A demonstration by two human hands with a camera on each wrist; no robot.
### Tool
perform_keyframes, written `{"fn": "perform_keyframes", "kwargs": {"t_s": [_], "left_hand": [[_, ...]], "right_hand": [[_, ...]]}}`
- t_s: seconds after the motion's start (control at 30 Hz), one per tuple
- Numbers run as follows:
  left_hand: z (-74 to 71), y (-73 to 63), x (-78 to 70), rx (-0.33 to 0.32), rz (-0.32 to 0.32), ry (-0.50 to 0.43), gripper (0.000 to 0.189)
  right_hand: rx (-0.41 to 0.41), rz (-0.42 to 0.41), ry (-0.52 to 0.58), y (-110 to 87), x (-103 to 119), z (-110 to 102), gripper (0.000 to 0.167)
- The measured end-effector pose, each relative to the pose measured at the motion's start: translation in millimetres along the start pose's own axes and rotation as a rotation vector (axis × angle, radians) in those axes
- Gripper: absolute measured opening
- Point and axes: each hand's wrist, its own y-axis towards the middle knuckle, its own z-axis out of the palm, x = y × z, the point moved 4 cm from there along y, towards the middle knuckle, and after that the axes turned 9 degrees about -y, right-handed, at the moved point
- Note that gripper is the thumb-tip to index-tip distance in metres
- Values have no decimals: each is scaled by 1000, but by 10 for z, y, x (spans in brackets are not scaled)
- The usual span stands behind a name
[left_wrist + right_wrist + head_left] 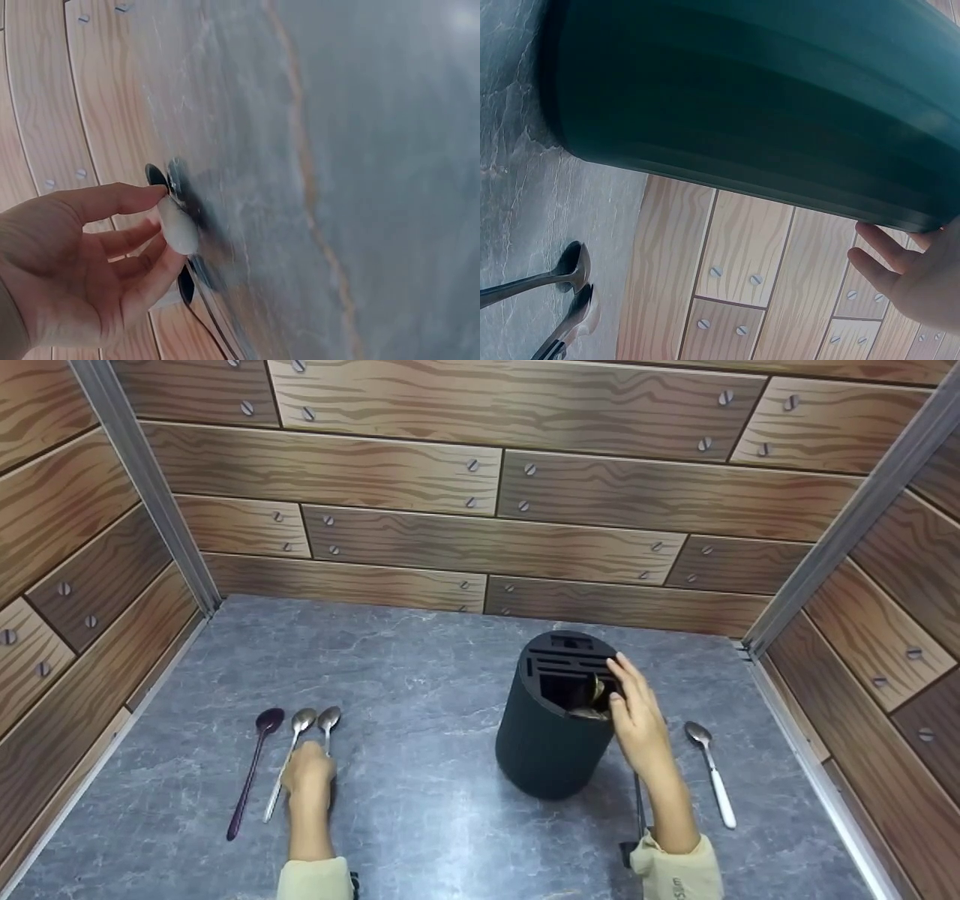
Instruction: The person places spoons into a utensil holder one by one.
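My left hand (308, 771) pinches a spoon with a metal bowl (329, 718); in the left wrist view the pale rounded end of its handle (178, 226) sits between thumb and fingers. Just left of it lie another metal spoon (303, 721) and a dark purple spoon (252, 776). To the right stands a dark green cylindrical utensil holder (555, 750) with a slotted top. My right hand (641, 727) touches its upper right rim with extended fingers, seen along its side in the right wrist view. A shiny metallic piece (597, 690) shows inside the holder's large opening.
Right of the holder lies a spoon with a white handle (720, 791). A thin dark handle (640, 802) is partly hidden by my right forearm. Wood-patterned walls (480, 480) enclose the grey marbled table (420, 660) at the back and both sides.
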Motion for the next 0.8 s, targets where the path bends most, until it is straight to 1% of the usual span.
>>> {"fn": "perform_keyframes", "kwargs": {"t_s": [0.23,0.53,0.63,0.8], "left_hand": [[-47,-18,-47,19,-13,-13,11],[-106,-54,-145,-2,18,-24,7],[-120,-77,-178,-18,22,-31,5],[-122,-102,-218,-47,37,-52,12]], "right_hand": [[-5,-1,3,4,1,2,44],[-9,-6,-1,9,2,0,43],[-8,-9,-5,11,4,0,43],[-1,-3,-1,4,-2,4,43]]}}
